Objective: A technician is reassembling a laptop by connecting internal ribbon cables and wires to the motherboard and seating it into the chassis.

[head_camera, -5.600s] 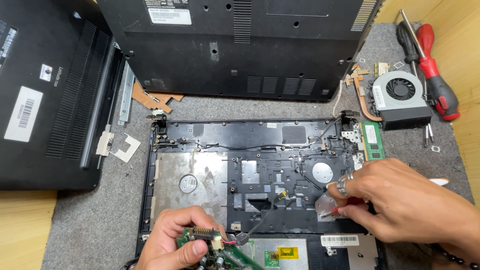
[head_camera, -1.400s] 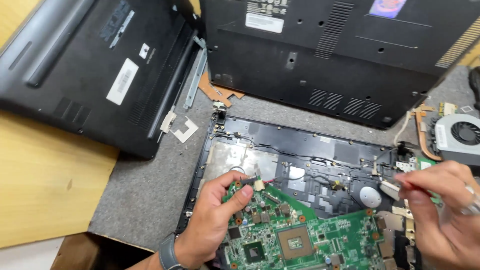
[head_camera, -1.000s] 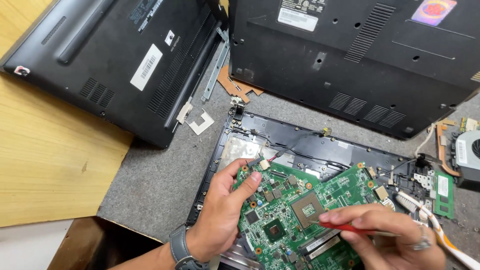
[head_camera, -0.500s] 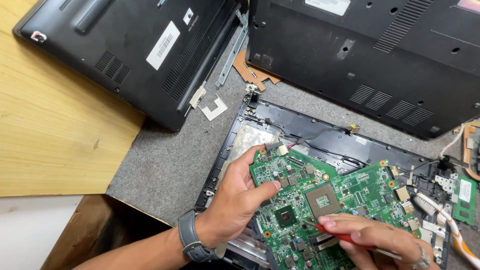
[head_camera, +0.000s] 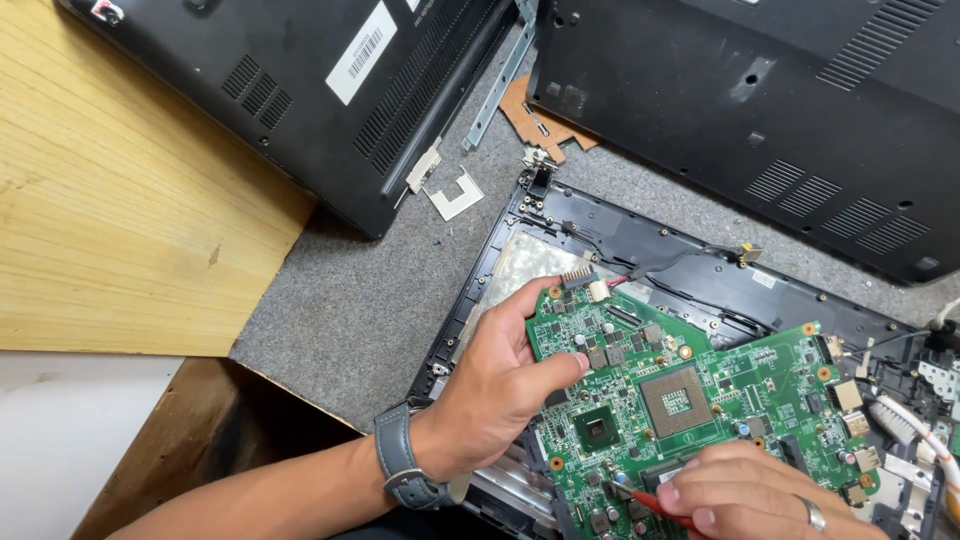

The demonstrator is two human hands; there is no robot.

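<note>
A green laptop motherboard (head_camera: 700,390) lies tilted over the open black laptop base (head_camera: 640,240). My left hand (head_camera: 500,385), with a grey watch on the wrist, grips the board's left edge, thumb on top. My right hand (head_camera: 750,495) rests on the board's near edge and holds a thin red-handled tool (head_camera: 655,503), its tip touching the board. The silver processor socket (head_camera: 677,399) and a dark chip (head_camera: 600,430) face up between my hands.
Two closed black laptops lie bottom-up at the back, one on the left (head_camera: 330,90), one on the right (head_camera: 760,110). A grey felt mat (head_camera: 360,300) covers the wooden table (head_camera: 110,200). Small white brackets (head_camera: 455,192) and a copper-coloured piece (head_camera: 535,120) lie between the laptops.
The view has swung left and down. The motherboard has come up out of the base, with my left hand on its left edge and my right hand dropping to its near edge with the red tool.
</note>
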